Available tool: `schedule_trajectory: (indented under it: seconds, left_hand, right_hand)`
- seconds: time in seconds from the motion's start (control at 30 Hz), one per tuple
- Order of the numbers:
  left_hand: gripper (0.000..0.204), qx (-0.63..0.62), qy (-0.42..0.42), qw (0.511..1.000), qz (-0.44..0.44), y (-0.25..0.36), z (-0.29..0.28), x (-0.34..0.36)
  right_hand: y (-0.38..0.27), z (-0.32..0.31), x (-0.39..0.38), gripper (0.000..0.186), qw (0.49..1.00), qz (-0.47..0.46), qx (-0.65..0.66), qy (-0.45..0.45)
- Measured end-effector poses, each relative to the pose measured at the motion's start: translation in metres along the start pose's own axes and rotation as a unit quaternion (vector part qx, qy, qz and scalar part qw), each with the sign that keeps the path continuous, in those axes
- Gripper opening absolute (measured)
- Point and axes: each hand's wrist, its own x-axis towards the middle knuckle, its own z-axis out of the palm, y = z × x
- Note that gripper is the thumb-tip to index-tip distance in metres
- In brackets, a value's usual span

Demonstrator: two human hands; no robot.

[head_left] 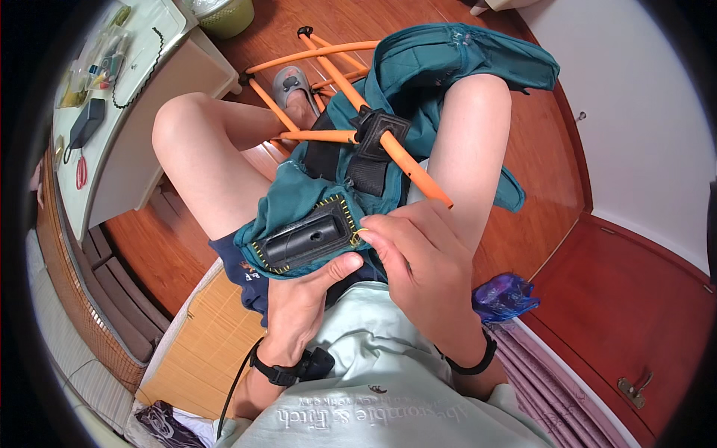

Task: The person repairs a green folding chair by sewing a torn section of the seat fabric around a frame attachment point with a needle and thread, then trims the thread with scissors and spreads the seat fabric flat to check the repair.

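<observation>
A teal fabric chair seat (pixel 291 190) lies bunched across my lap. On its near corner sits a black plastic socket patch (pixel 302 240), edged with yellow stitches. My left hand (pixel 295 302) grips this corner from below, the thumb resting by the patch's near edge and the other fingers hidden under the cloth. At the patch's right edge, my right hand (pixel 422 265) pinches a yellow thread (pixel 357 237) between thumb and forefinger; whether a needle is there I cannot tell. Orange chair poles (pixel 407 168) run through the fabric, one ending above my right hand.
On the left, a white table (pixel 112 149) carries a black pouch (pixel 87 123), red-handled scissors (pixel 81 172) and small packets. A green basket (pixel 228 19) stands beyond it. A blue plastic bag (pixel 506 297) lies right of me, near a red cabinet door (pixel 612 321).
</observation>
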Motion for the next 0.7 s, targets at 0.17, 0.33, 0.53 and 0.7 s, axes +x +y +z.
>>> schedule_trajectory:
  seconds: [0.17,0.33,0.53,0.7]
  left_hand:
    - [0.051,-0.002,-0.013,1.0,0.019,0.001,0.001,0.002]
    - [0.053,-0.026,-0.016,0.999,-0.011,0.0,-0.003,0.004]
    - [0.045,-0.053,-0.006,0.998,-0.015,-0.001,-0.004,0.006]
    - [0.044,-0.035,0.005,0.999,0.005,-0.003,-0.002,0.005]
  right_hand:
    - [0.004,0.01,-0.003,0.02,0.999,0.009,-0.027,0.023]
    - [0.005,0.005,-0.01,0.021,0.999,0.022,-0.045,-0.001]
    - [0.0,-0.018,-0.032,0.026,0.996,0.019,-0.043,-0.07]
    - [-0.013,-0.023,-0.027,0.033,0.991,-0.059,-0.011,-0.118]
